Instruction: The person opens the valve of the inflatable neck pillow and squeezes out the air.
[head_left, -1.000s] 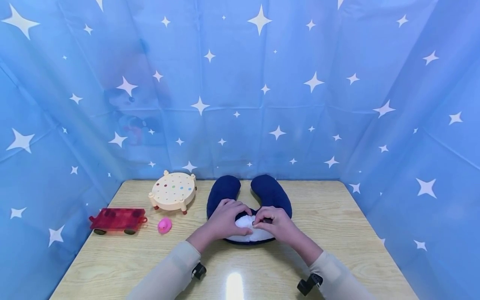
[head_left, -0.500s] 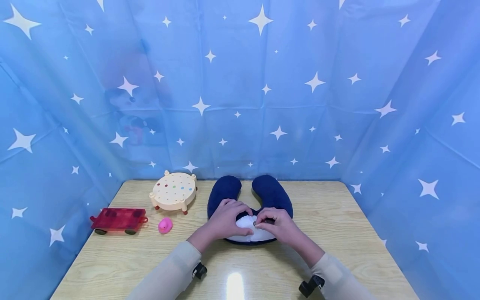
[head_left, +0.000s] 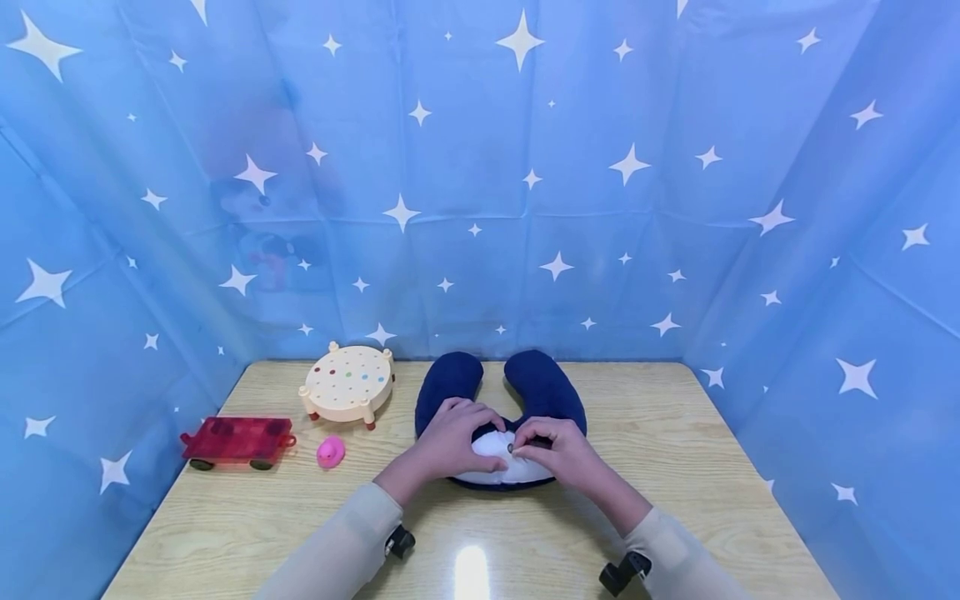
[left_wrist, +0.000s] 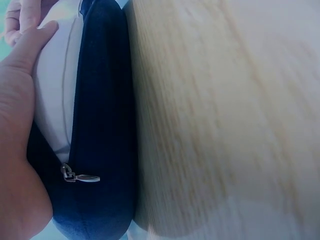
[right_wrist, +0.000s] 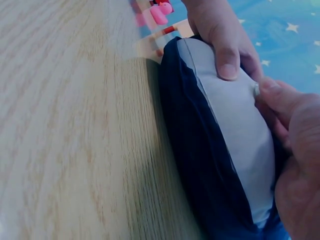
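A navy U-shaped neck pillow [head_left: 546, 390] lies on the table, its curved middle towards me. Its cover is unzipped there, and the white inner [left_wrist: 51, 90] shows through the gap. In the left wrist view a silver zipper pull [left_wrist: 82, 177] hangs at one end of the opening. My left hand [head_left: 453, 439] grips the pillow from the left, thumb on the white inner and fingers over the far side. With thumb and fingertip, my right hand [head_left: 557, 450] pinches a small round piece [right_wrist: 256, 91] at the white inner. It is too small to identify.
On the left of the wooden table [head_left: 660, 500] stand a translucent red toy car base [head_left: 238, 439] with wheels, a pink toy duck [head_left: 330, 451] and a cream round toy stool [head_left: 347, 382] with dotted top. A blue star-patterned curtain [head_left: 480, 167] encloses the back and sides.
My right fingers have shifted slightly to the right, showing more of the small round piece. My left hand and the neck pillow stay in place.
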